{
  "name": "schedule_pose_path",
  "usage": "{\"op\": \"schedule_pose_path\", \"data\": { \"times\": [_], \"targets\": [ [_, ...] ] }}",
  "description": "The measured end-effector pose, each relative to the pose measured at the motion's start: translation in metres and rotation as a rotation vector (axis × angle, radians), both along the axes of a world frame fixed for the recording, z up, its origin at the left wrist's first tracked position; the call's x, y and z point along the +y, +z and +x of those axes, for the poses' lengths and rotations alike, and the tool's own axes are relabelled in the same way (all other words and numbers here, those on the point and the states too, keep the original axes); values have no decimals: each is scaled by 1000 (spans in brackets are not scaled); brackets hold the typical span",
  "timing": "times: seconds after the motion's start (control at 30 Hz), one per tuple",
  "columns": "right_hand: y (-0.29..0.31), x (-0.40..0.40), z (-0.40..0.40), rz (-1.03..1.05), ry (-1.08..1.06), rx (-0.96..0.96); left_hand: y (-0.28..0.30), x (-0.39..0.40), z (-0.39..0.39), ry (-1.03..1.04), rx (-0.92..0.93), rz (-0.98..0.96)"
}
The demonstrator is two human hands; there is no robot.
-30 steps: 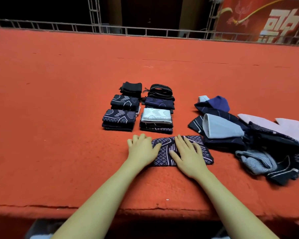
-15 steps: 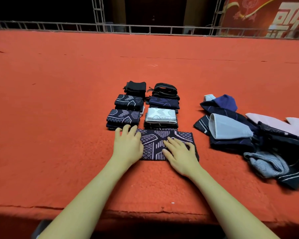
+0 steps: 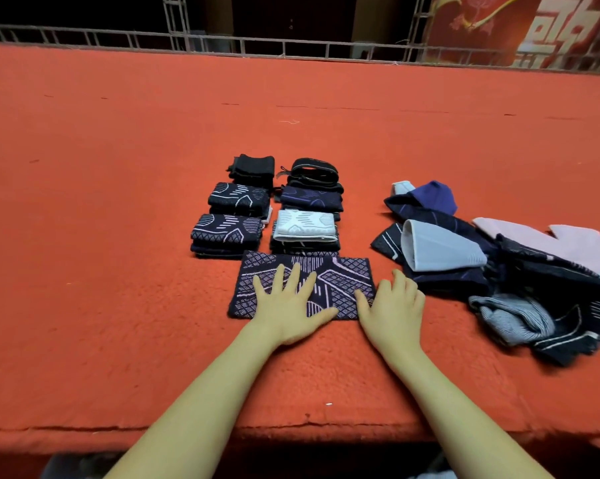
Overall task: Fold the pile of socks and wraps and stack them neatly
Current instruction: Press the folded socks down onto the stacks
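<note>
A dark navy patterned wrap (image 3: 340, 274) lies flat on the red surface in front of me. My left hand (image 3: 288, 305) presses flat on its left half, fingers spread. At the wrap's right edge rests my right hand (image 3: 393, 305), thumb touching the fabric, fingers relaxed on the carpet. Just behind the wrap stand two rows of folded stacks: dark patterned ones (image 3: 226, 235) on the left, and a white-topped one (image 3: 305, 226) on the right. An unfolded pile of socks and wraps (image 3: 519, 267) sprawls to the right.
The red carpeted platform (image 3: 119, 202) stretches wide to the left and back. Its front edge (image 3: 84, 430) runs just below my forearms. A metal railing (image 3: 291, 46) and a red banner (image 3: 533, 29) stand at the far back.
The wrap has slid left and back, up against the folded stacks. My left hand moved from its left end onto its middle; my right hand moved off the top to its right edge.
</note>
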State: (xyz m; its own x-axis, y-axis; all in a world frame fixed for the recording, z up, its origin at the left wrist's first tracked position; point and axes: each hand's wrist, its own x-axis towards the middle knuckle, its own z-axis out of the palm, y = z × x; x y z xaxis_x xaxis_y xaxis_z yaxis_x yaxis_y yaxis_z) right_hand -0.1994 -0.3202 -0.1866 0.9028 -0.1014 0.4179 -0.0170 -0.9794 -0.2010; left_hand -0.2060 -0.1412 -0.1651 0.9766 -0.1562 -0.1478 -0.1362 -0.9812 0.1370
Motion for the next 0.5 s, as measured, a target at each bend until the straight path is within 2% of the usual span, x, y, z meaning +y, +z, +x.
{"op": "schedule_pose_path", "data": {
  "times": [0.07, 0.2, 0.5],
  "targets": [
    [-3, 2, 1, 27, 15, -14, 2, 2, 1, -29, 56, 28],
    [-6, 4, 3, 130, 53, -32, 2, 1, -1, -70, 38, 30],
    [0, 0, -8, 314, 134, -328, 3, -21, -23, -77, -81, -27]
  ]
}}
